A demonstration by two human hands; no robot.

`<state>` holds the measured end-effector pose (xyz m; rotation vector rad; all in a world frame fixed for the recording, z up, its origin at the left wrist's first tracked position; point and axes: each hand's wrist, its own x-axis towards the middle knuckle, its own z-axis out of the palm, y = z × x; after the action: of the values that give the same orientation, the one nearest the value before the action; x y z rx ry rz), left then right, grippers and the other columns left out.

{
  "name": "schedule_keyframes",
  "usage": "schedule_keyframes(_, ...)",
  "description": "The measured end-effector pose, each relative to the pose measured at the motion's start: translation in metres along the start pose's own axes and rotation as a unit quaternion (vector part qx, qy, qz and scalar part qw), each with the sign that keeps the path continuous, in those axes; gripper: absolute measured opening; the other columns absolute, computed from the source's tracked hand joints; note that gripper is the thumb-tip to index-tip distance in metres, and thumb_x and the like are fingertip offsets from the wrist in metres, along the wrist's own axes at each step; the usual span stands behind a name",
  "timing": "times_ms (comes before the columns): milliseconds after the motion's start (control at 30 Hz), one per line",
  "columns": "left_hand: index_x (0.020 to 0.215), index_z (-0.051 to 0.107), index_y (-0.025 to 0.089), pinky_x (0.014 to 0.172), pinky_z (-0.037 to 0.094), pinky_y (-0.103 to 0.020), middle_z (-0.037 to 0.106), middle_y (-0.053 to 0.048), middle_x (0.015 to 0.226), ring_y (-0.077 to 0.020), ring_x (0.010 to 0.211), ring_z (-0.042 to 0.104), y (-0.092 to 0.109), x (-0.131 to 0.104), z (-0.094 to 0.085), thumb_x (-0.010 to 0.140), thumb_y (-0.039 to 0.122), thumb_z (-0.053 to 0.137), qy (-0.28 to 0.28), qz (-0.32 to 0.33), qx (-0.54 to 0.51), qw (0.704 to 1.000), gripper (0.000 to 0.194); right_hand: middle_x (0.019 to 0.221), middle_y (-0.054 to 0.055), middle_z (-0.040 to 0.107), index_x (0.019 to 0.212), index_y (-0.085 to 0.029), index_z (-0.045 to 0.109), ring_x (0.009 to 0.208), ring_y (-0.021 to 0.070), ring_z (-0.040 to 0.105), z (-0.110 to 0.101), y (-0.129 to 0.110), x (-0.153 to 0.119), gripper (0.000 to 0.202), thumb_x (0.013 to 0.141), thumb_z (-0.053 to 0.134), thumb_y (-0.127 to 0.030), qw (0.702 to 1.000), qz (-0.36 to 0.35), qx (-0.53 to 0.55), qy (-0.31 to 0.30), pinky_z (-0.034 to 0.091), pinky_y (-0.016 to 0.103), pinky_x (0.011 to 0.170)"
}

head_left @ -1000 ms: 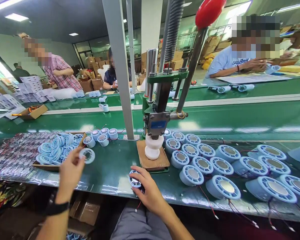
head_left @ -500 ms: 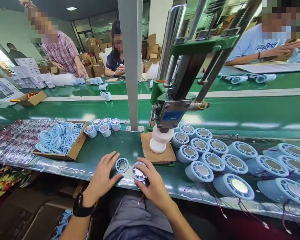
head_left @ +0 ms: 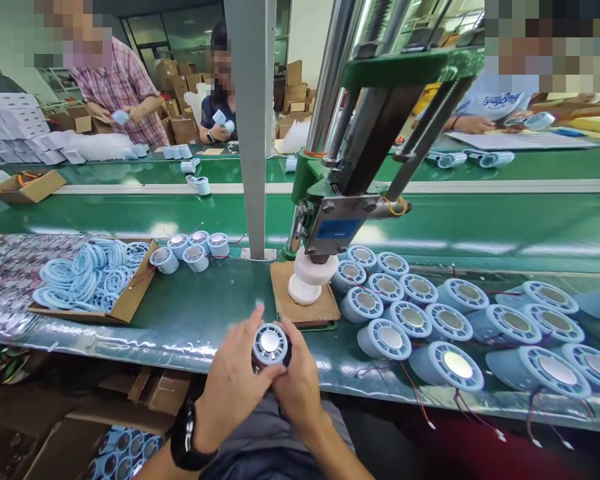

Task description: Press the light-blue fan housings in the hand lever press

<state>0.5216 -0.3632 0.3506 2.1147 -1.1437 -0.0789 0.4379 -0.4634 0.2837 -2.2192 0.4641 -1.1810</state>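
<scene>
Over green bench (head_left: pixel 195 320), left hand (head_left: pixel 233 387) and right hand (head_left: pixel 295 387) grip clamped together around round blue fan housing (head_left: pixel 270 343).

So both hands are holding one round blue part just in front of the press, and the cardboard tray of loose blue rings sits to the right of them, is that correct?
Not quite: the head view shows the cardboard tray of loose blue rings to the left of the hands. The rest holds: left hand and right hand hold one round blue part before the press.

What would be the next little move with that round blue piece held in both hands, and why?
Probably set the round blue piece, gripped by left hand and right hand, under the white press head on the wooden pad; its grille looks seated.
</scene>
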Motion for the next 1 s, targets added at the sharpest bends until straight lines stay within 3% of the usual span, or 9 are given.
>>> schedule_keyframes(167,0.150,0.033,0.028,0.095,0.054,-0.042,0.066,-0.008,0.122,-0.0284,0.113,0.064,0.000,0.004,0.005,0.079,0.022,0.069,0.015,-0.008,0.010,1.000,0.079,0.122,0.015,0.063,0.150,-0.017,0.032,0.107,0.0243,0.067,0.002,-0.002,0.001,0.065,0.093,0.060,-0.033,0.999,-0.014,-0.039,0.028,0.060,0.036,0.086)
schedule_keyframes(467,0.145,0.038,0.024,0.094,0.054,-0.043,0.064,-0.010,0.119,-0.0284,0.111,0.063,0.006,-0.003,0.017,0.080,0.020,0.068,0.071,-0.029,0.013,0.997,0.073,0.118,0.016,0.064,0.149,-0.015,0.032,0.105,0.0237,0.066,0.001,-0.005,0.003,0.064,0.094,0.060,-0.030,0.999,-0.015,-0.028,0.026,0.060,0.036,0.085)
schedule_keyframes(600,0.142,0.045,0.020,0.100,0.051,-0.046,0.061,-0.014,0.127,-0.0288,0.119,0.059,0.003,-0.009,0.033,0.085,0.022,0.059,0.083,-0.055,-0.037,0.994,0.059,0.117,0.015,0.062,0.136,-0.015,0.048,0.105,0.0226,0.064,-0.004,-0.006,0.005,0.050,0.088,0.060,-0.019,0.999,0.002,-0.007,-0.035,0.059,0.035,0.087)
schedule_keyframes(667,0.137,0.050,0.018,0.102,0.050,-0.047,0.059,-0.015,0.133,-0.0293,0.124,0.058,0.000,-0.011,0.039,0.088,0.027,0.053,0.074,-0.065,-0.079,0.992,0.050,0.115,0.013,0.062,0.133,-0.015,0.051,0.102,0.0216,0.065,-0.022,-0.006,0.017,0.053,0.081,0.059,-0.010,0.992,-0.007,-0.012,-0.125,0.059,0.033,0.086)
schedule_keyframes(733,0.131,0.055,0.017,0.100,0.052,-0.046,0.064,-0.015,0.130,-0.0296,0.120,0.062,-0.004,-0.009,0.039,0.086,0.034,0.055,0.053,-0.091,-0.121,0.987,0.048,0.116,0.010,0.063,0.132,-0.018,0.054,0.101,0.0211,0.065,-0.055,-0.011,0.044,0.056,0.077,0.060,-0.008,0.968,-0.047,-0.042,-0.242,0.059,0.032,0.085)
schedule_keyframes(800,0.123,0.061,0.017,0.092,0.056,-0.042,0.071,-0.012,0.118,-0.0293,0.107,0.069,-0.008,0.002,0.032,0.078,0.040,0.063,0.023,-0.122,-0.145,0.982,0.050,0.122,0.009,0.061,0.131,-0.021,0.056,0.108,0.0220,0.063,-0.101,-0.026,0.089,0.052,0.080,0.062,-0.011,0.953,-0.105,-0.085,-0.272,0.058,0.034,0.089)
schedule_keyframes(833,0.119,0.063,0.018,0.088,0.057,-0.040,0.073,-0.010,0.111,-0.0287,0.100,0.071,-0.009,0.012,0.026,0.074,0.041,0.067,0.012,-0.132,-0.149,0.980,0.051,0.125,0.009,0.060,0.130,-0.021,0.057,0.114,0.0228,0.060,-0.125,-0.037,0.119,0.048,0.083,0.063,-0.013,0.958,-0.136,-0.105,-0.231,0.057,0.037,0.094)
schedule_keyframes(900,0.115,0.066,0.019,0.083,0.058,-0.038,0.076,-0.007,0.102,-0.0277,0.091,0.072,-0.008,0.036,0.012,0.067,0.043,0.071,0.012,-0.138,-0.150,0.979,0.054,0.128,0.009,0.058,0.127,-0.019,0.057,0.123,0.0236,0.054,-0.171,-0.063,0.188,0.039,0.088,0.060,-0.015,0.971,-0.187,-0.136,-0.067,0.051,0.042,0.104)
schedule_keyframes(1000,0.114,0.066,0.019,0.082,0.057,-0.037,0.076,-0.007,0.101,-0.0273,0.090,0.071,0.005,0.080,-0.005,0.062,0.046,0.072,0.029,-0.116,-0.170,0.978,0.059,0.126,0.009,0.057,0.122,-0.014,0.057,0.122,0.0192,0.052,-0.207,-0.096,0.299,0.032,0.090,0.058,-0.013,0.960,-0.195,-0.143,0.141,0.044,0.037,0.110)
